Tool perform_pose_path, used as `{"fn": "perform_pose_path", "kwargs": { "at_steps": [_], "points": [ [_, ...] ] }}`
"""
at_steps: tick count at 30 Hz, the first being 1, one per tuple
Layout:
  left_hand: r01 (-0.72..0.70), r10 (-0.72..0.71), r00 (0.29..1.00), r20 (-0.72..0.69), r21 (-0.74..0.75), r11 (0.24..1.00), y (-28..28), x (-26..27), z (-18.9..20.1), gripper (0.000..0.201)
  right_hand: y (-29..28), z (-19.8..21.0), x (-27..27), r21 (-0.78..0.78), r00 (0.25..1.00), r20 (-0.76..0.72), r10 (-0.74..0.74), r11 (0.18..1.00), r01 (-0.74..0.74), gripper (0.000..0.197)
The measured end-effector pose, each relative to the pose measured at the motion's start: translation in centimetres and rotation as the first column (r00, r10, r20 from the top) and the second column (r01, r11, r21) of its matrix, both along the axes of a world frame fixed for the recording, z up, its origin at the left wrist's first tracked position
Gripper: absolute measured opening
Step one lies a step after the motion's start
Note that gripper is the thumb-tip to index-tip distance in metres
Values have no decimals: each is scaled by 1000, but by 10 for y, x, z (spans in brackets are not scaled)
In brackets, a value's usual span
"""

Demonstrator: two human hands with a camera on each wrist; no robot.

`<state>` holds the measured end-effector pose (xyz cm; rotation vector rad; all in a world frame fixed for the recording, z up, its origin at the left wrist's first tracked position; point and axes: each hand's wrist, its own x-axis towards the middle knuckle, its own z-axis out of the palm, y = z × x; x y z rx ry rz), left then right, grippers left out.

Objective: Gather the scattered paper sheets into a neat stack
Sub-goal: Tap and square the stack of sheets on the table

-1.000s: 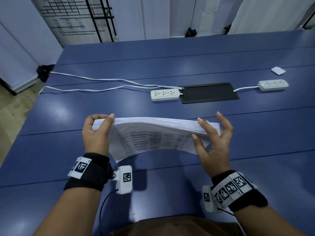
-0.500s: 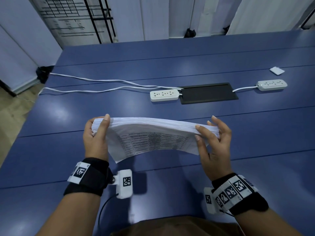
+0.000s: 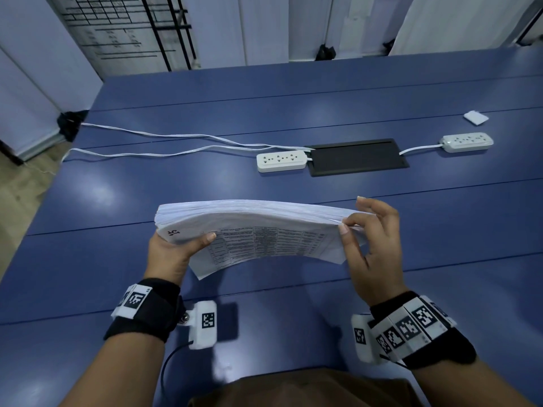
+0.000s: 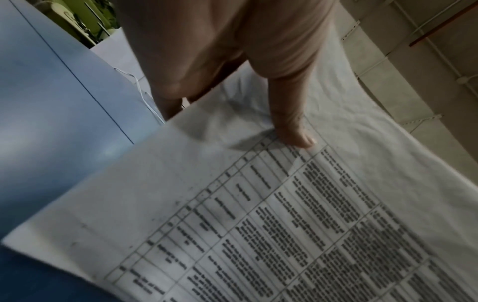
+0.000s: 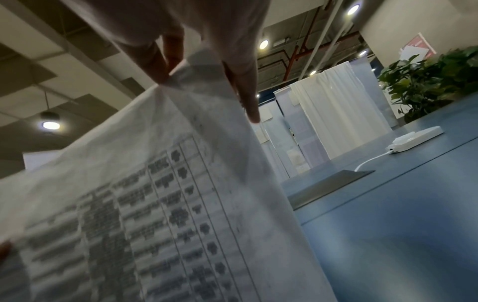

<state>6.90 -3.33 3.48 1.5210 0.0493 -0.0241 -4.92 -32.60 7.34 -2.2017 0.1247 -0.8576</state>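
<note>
A thick stack of white paper sheets [image 3: 258, 227], printed with tables, stands tilted on its long edge above the blue table [image 3: 205, 118]. My left hand [image 3: 173, 254] grips its left end, thumb laid across the printed front sheet [image 4: 258, 214]. My right hand [image 3: 373, 239] pinches the stack's upper right corner between thumb and forefinger, the other fingers spread behind it. In the right wrist view the paper [image 5: 155, 204] fills the lower left, pinched at its top corner. The far side of the stack is hidden.
Two white power strips [image 3: 281, 160] [image 3: 467, 141] lie beyond the stack, either side of a black cable hatch [image 3: 357, 157]. White cords [image 3: 176, 142] run off to the left edge. A small white card [image 3: 476, 117] lies at the far right. White partitions stand behind the table.
My left hand has shifted from clasping the stack's top left corner to a lower grip with the thumb on the front sheet. My right hand moved from bracing the end to pinching the corner.
</note>
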Motion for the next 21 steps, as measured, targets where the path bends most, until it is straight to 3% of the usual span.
{"fn": "perform_pose_path", "kwargs": {
  "at_steps": [3,9,21],
  "points": [
    [-8,8,1000,-2,11,1000,0,1,-5,42,-6,13,2,51,992,-119,31,998,-26,8],
    [-14,14,1000,-8,-10,1000,1,6,-9,41,-24,36,8,111,928,-343,144,987,-112,15],
    [-9,9,1000,-15,9,1000,0,10,-10,38,-43,40,19,138,873,-442,206,977,-161,7]
  ]
}}
